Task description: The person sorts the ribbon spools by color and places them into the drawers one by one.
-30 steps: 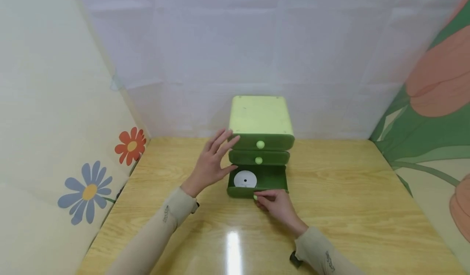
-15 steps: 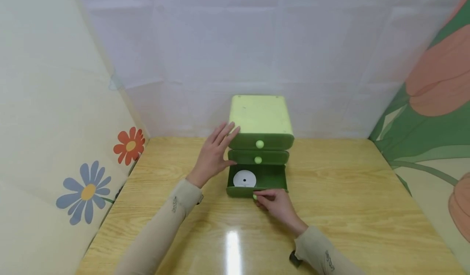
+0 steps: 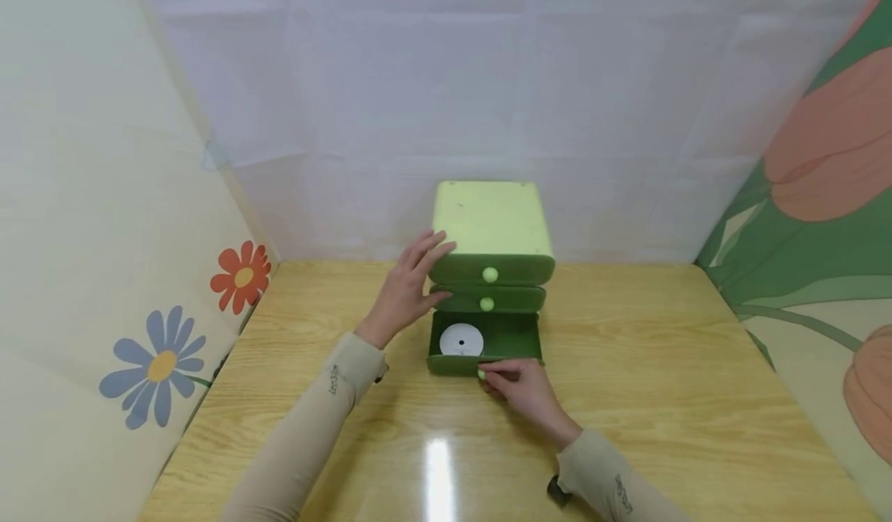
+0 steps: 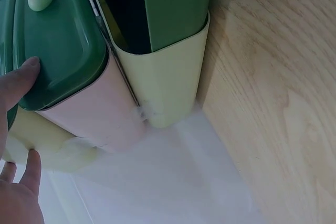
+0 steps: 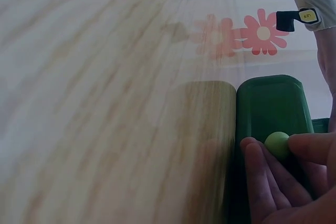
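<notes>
A small green drawer cabinet stands on the table with its bottom drawer pulled out. Inside that drawer, on its left side, lies a white disc with a small dark centre hole. My right hand pinches the light green knob of the bottom drawer between thumb and fingers. My left hand rests against the cabinet's left side, its fingers at the top front corner. In the left wrist view the left thumb touches the dark green front of the middle drawer.
The upper two drawers are pushed in, each with a round knob. Behind the cabinet hangs a white cloth backdrop. Flower-printed panels flank the wooden table on both sides.
My left hand has come up and inward, its fingers onto the cabinet's top corner and its thumb onto the middle drawer's front. The right hand stays on the knob; the drawer looks unmoved.
</notes>
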`<state>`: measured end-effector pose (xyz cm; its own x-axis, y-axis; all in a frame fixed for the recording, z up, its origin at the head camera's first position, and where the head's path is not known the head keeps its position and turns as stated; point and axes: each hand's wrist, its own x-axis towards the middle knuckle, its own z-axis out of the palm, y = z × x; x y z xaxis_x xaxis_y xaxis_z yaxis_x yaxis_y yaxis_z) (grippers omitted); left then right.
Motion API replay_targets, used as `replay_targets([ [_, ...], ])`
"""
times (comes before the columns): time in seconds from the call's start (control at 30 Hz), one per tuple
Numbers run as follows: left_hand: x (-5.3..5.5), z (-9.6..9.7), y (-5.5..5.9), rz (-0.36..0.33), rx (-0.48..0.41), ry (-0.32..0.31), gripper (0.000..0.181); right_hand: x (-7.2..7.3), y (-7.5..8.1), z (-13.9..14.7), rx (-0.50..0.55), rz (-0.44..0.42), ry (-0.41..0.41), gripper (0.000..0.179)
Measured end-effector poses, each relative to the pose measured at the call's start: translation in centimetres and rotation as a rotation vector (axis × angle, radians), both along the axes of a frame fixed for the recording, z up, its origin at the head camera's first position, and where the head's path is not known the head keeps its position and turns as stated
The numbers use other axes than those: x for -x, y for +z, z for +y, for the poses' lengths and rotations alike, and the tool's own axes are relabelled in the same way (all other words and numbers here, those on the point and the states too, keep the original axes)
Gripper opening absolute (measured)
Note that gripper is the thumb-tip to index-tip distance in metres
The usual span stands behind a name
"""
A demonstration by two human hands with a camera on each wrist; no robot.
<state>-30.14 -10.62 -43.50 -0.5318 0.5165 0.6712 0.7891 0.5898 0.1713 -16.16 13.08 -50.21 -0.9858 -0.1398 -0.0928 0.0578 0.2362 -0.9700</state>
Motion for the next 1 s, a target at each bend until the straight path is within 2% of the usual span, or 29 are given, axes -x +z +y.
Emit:
replay_targets([
  [0.03,0.0,0.0,0.0,-0.003,-0.003,-0.004,0.095,0.2,-0.4,0.1,0.0,-0.003,0.0,0.019],
  [0.27,0.0,0.0,0.0,-0.011,-0.012,-0.009,0.093,0.1,-0.3,0.1,-0.003,-0.01,0.003,0.019],
  [0.5,0.0,0.0,-0.1,-0.005,-0.029,-0.016,0.093,0.5,-0.8,0.1,0.004,-0.009,-0.01,0.018],
  [1.0,-0.3,0.0,0.1,-0.023,-0.033,-0.018,0.091,1.4,-0.7,0.0,-0.033,0.016,-0.041,0.016],
])
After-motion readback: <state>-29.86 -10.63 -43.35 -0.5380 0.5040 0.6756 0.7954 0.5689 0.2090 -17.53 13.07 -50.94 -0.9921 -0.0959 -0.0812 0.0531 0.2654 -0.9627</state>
